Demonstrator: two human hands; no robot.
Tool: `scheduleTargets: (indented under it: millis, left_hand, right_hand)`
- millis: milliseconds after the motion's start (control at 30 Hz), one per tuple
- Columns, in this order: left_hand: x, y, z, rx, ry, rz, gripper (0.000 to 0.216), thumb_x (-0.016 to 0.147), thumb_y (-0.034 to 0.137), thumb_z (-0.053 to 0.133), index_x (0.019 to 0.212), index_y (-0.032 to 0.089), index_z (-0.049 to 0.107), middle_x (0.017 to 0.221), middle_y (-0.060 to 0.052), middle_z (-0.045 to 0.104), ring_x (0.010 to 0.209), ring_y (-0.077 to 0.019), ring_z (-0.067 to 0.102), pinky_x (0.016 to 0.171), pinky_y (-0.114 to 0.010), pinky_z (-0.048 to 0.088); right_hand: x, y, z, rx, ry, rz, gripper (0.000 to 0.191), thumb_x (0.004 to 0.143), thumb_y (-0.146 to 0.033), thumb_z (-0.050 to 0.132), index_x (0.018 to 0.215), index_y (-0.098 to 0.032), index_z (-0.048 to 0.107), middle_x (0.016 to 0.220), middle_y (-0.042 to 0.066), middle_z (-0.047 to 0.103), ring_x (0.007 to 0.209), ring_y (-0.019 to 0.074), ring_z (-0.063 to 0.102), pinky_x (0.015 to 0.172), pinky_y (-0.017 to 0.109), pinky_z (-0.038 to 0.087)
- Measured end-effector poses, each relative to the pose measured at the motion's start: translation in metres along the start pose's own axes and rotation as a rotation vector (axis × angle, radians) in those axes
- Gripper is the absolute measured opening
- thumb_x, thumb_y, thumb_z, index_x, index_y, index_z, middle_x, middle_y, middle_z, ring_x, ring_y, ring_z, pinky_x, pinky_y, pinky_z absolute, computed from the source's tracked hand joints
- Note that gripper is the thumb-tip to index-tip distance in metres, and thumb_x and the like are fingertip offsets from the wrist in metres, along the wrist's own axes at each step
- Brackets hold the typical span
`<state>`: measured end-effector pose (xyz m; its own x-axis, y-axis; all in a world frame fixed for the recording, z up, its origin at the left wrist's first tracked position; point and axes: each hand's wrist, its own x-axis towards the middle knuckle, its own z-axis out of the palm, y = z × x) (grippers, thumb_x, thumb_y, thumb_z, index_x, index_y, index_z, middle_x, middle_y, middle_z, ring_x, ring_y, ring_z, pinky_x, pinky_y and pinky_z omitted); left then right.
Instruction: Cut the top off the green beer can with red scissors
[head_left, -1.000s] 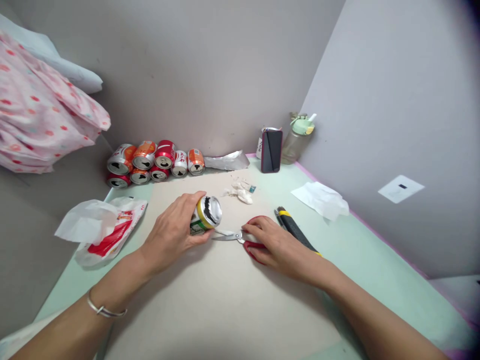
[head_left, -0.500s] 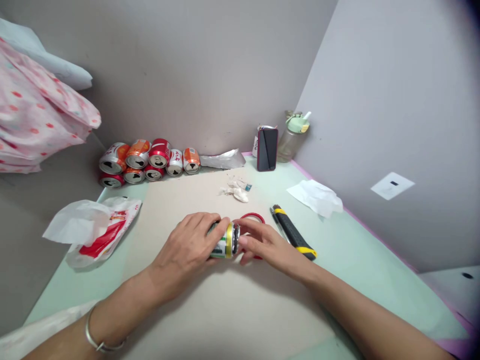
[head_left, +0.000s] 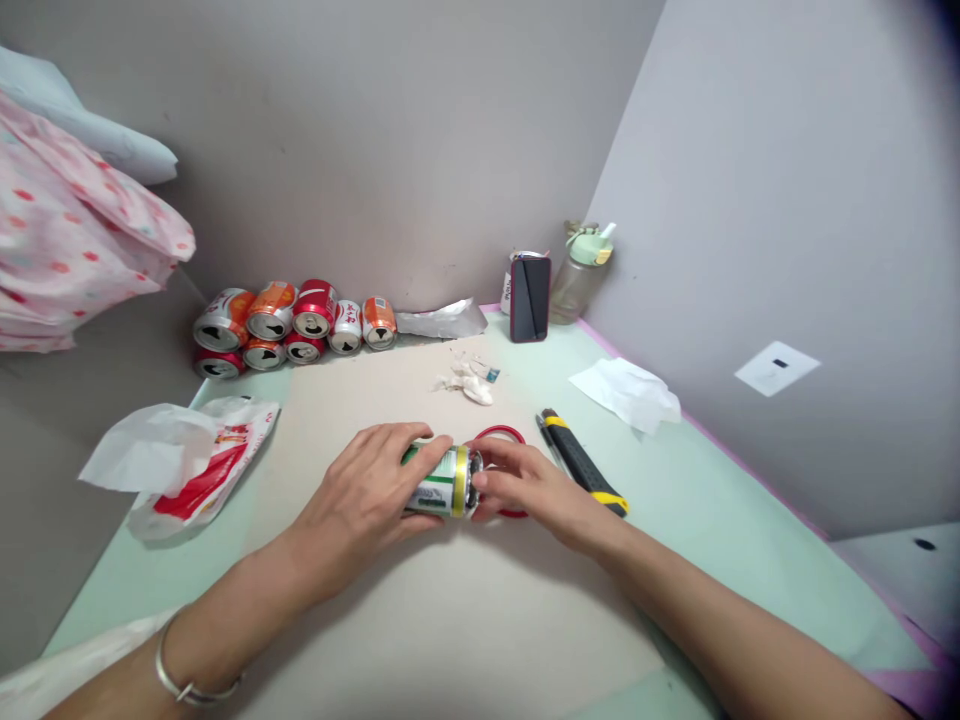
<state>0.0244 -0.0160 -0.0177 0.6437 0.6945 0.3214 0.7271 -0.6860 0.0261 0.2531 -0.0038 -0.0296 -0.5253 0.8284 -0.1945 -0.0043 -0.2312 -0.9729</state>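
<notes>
A green and white drink can (head_left: 441, 490) with a yellow band lies on its side over the beige board. My left hand (head_left: 375, 475) is wrapped round its body from the left. At the right end the can is open, with a rough, jagged edge, and the fingers of my right hand (head_left: 525, 490) pinch at that rim. Behind the right hand shows a red loop (head_left: 504, 430), mostly covered, so its kind is unclear. A black and yellow utility knife (head_left: 581, 462) rests just right of that hand.
Several cut or emptied cans (head_left: 315, 310) are stacked along the back wall, beside a metal sheet (head_left: 442, 320). Crumpled tissue scraps (head_left: 472, 385) lie mid-board. A phone (head_left: 530, 300), a bottle (head_left: 581, 275) and white paper (head_left: 626, 392) stand or lie at right; a tissue pack (head_left: 210, 470) is left.
My left hand has slid a little left along the can, baring more of its green and white side. The right fingers have closed in on the jagged rim. The view has shifted slightly.
</notes>
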Motion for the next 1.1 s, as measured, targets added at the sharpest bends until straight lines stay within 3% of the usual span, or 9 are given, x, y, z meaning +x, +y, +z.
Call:
scheduleTargets:
  millis: [200, 367, 633, 933, 1100]
  left_hand:
    - [-0.001, -0.001, 0.004, 0.023, -0.009, 0.014, 0.066, 0.078, 0.031, 0.081, 0.134, 0.020, 0.047, 0.118, -0.012, 0.063, 0.104, -0.0305, 0.061, 0.090, -0.043, 0.049]
    - [0.000, 0.001, 0.003, 0.049, 0.008, 0.034, 0.068, 0.075, 0.028, 0.084, 0.132, 0.020, 0.048, 0.116, -0.011, 0.064, 0.101, -0.0297, 0.061, 0.088, -0.042, 0.049]
    - [0.000, -0.001, -0.001, 0.051, 0.053, 0.036, 0.071, 0.071, 0.029, 0.087, 0.131, 0.022, 0.049, 0.115, -0.009, 0.065, 0.100, -0.0287, 0.062, 0.087, -0.040, 0.048]
    - [0.000, -0.006, -0.004, -0.049, 0.075, -0.016, 0.068, 0.073, 0.029, 0.085, 0.132, 0.024, 0.050, 0.116, -0.008, 0.064, 0.099, -0.0281, 0.061, 0.086, -0.040, 0.049]
    - [-0.001, -0.013, -0.005, -0.151, 0.175, -0.045, 0.060, 0.082, 0.036, 0.077, 0.134, 0.023, 0.050, 0.117, -0.009, 0.063, 0.100, -0.0279, 0.062, 0.085, -0.040, 0.050]
  right_hand:
    - [0.005, 0.004, 0.000, 0.038, -0.025, -0.011, 0.033, 0.082, -0.025, 0.062, 0.113, -0.016, 0.067, 0.102, 0.005, 0.063, 0.095, 0.0216, 0.064, 0.083, 0.034, 0.057]
    - [0.004, 0.003, -0.001, -0.058, -0.048, -0.041, 0.033, 0.076, -0.015, 0.055, 0.105, -0.018, 0.071, 0.087, 0.000, 0.060, 0.083, 0.0163, 0.057, 0.073, 0.025, 0.047]
    - [0.001, 0.001, -0.005, -0.085, -0.055, -0.090, 0.037, 0.075, -0.014, 0.053, 0.106, -0.018, 0.072, 0.083, -0.002, 0.056, 0.076, 0.0133, 0.046, 0.065, 0.023, 0.035]
    - [-0.003, 0.000, -0.010, 0.039, -0.012, -0.069, 0.040, 0.073, -0.015, 0.057, 0.109, -0.019, 0.072, 0.081, -0.002, 0.061, 0.069, 0.0115, 0.048, 0.062, 0.022, 0.036]
    - [-0.007, -0.009, -0.012, 0.147, 0.050, -0.021, 0.044, 0.070, -0.019, 0.060, 0.112, -0.020, 0.071, 0.086, 0.001, 0.067, 0.072, 0.0140, 0.057, 0.066, 0.025, 0.044]
